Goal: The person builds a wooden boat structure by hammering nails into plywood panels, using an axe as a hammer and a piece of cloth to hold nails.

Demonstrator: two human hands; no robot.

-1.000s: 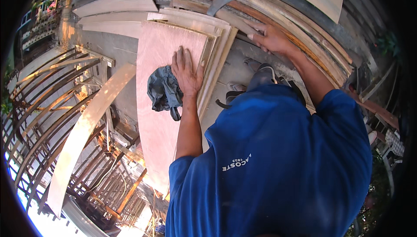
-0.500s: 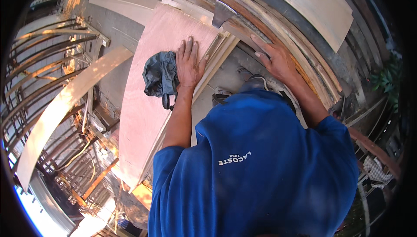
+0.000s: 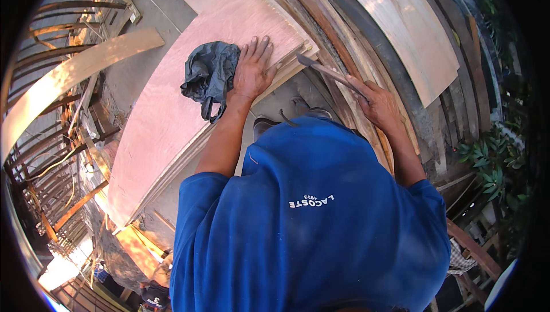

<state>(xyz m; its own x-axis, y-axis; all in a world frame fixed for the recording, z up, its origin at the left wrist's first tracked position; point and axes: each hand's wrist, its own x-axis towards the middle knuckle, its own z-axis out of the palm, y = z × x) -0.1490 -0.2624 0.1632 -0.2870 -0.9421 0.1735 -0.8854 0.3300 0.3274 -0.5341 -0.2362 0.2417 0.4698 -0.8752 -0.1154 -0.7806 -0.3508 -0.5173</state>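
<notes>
Hatchet (image 3: pixel 332 74) in a worker's right hand (image 3: pixel 378 103), at 2 o'clock, pointed its head toward 10 o'clock and the near corner of a pink-faced plywood stack (image 3: pixel 166 117). The fingers were wrapped around the handle, while the left hand (image 3: pixel 254 70), near 12 o'clock, lay flat on the top sheet, fingers slightly spread and thumb close to the edge. The blade was seen nearly edge-on, so whether it touched the stack could not be told.

Risk appeared to sit between the two hands: a slip of the blade toward 10 o'clock could have caught the left thumb or splintered the sheets' thin edges. A loosened hold might have dropped the tool toward the shoes (image 3: pixel 265 124) below the stack's edge.

A crumpled black plastic bag (image 3: pixel 212 63), between 10 and 11 o'clock, rested against the left hand, in the way of any slide toward 9. Long rough boards (image 3: pixel 355 43) at 1 o'clock crowded the right hand, with a pale sheet (image 3: pixel 401 31) beyond them. Leaves (image 3: pixel 492 157) hung at 3 o'clock, a curved strip (image 3: pixel 86 74) stretched between 9 and 10, and another person (image 3: pixel 156 290) was partly visible at 7.
</notes>
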